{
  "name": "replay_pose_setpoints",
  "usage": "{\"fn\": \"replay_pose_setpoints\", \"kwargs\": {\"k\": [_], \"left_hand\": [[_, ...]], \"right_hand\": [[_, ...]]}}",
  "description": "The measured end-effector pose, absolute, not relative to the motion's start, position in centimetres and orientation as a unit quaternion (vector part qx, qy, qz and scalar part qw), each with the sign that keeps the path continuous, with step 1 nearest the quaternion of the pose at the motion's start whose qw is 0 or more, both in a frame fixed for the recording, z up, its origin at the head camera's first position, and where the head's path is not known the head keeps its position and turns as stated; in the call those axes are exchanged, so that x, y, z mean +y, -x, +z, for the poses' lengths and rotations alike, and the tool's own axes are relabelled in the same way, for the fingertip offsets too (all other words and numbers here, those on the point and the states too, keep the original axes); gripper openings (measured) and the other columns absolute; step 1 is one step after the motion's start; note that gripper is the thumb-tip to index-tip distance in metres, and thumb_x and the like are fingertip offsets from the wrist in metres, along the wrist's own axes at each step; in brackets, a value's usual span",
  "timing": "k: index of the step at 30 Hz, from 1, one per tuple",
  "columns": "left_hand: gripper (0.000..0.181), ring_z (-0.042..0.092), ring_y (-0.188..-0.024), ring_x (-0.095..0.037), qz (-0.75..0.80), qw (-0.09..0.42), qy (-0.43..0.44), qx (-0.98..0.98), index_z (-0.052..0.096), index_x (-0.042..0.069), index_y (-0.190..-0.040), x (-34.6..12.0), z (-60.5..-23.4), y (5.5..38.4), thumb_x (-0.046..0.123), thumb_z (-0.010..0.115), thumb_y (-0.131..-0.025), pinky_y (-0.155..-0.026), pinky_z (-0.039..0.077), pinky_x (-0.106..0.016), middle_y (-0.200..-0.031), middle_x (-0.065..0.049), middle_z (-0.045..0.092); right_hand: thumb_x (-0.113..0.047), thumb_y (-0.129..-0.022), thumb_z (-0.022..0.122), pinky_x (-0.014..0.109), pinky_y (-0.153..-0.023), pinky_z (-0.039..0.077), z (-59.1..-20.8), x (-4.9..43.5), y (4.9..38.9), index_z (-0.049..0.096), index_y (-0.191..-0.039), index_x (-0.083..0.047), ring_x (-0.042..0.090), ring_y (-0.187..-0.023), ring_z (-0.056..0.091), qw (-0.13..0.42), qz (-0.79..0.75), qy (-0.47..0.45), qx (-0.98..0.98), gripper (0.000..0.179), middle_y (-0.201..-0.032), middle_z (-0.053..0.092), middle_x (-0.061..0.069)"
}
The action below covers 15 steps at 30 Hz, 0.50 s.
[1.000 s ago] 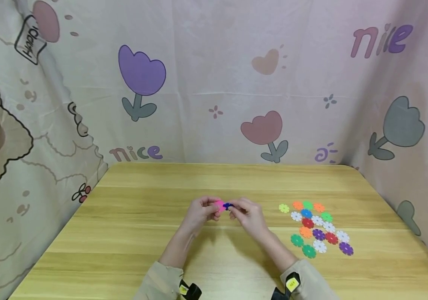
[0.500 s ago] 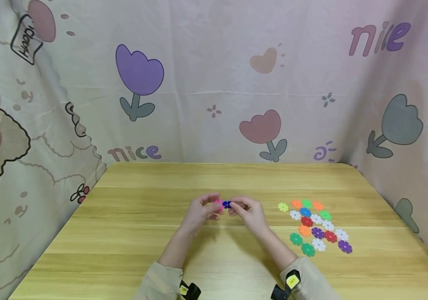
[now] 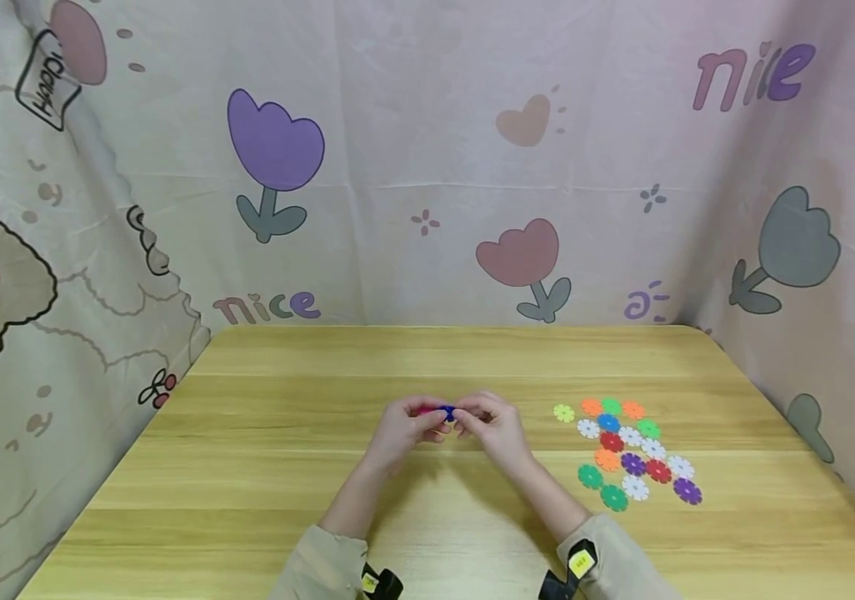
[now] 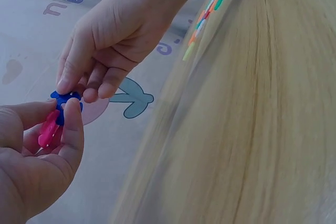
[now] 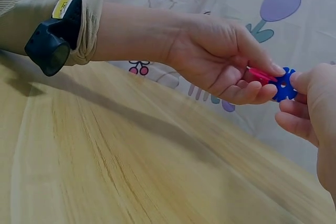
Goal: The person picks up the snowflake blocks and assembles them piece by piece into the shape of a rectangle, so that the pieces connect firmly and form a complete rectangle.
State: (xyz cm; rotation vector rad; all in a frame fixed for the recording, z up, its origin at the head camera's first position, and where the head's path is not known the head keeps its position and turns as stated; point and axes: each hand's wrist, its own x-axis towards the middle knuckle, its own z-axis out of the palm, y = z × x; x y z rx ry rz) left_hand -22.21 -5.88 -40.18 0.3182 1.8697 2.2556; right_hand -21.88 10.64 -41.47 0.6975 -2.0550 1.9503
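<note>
Left hand (image 3: 400,432) pinches pink disc (image 4: 49,129); right hand (image 3: 501,432) pinches blue disc (image 5: 284,92); discs touching

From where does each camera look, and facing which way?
Head: on the head, facing forward-down over the pale wooden table; left hand, right hand, both beige sleeves show.
Left wrist: at that wrist, facing the notched blue plastic disc and pink plastic disc; both hands show.
Right wrist: at that wrist, facing the same discs; both hands, left sleeve show.
The wrist views share hands, discs and table.
</note>
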Motion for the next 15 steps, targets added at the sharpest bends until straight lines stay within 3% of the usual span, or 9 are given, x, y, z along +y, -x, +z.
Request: {"fn": "replay_pose_setpoints", "kwargs": {"k": [6,15], "left_hand": [[0.02,0.062,-0.068,-0.013,0.767,0.084,-0.084,0.631,0.056,-0.018,-0.103,-6.1,-40.1,22.3,-0.005,0.056,-0.088,-0.062,0.053,-0.023,-0.08,-0.006,0.065],[0.023,0.063,-0.066,-0.013,0.775,0.081,-0.067,0.624,0.054,-0.018,-0.108,-6.4,-39.7,22.4,-0.007,0.056,-0.087,-0.062,0.053,-0.023,-0.083,-0.01,0.066]], "right_hand": [[0.0,-0.085,0.064,0.036,-0.059,0.054,-42.1,11.1,22.8,0.061,-0.099,0.012,0.018,-0.068,0.061,0.088,0.654,-0.189,-0.727,0.019,-0.084,0.062,0.026],[-0.002,-0.088,0.061,0.028,-0.061,0.053,-41.8,14.3,24.0,0.057,-0.108,0.013,0.017,-0.07,0.06,0.059,0.649,-0.132,-0.747,0.026,-0.089,0.061,0.026]]}}
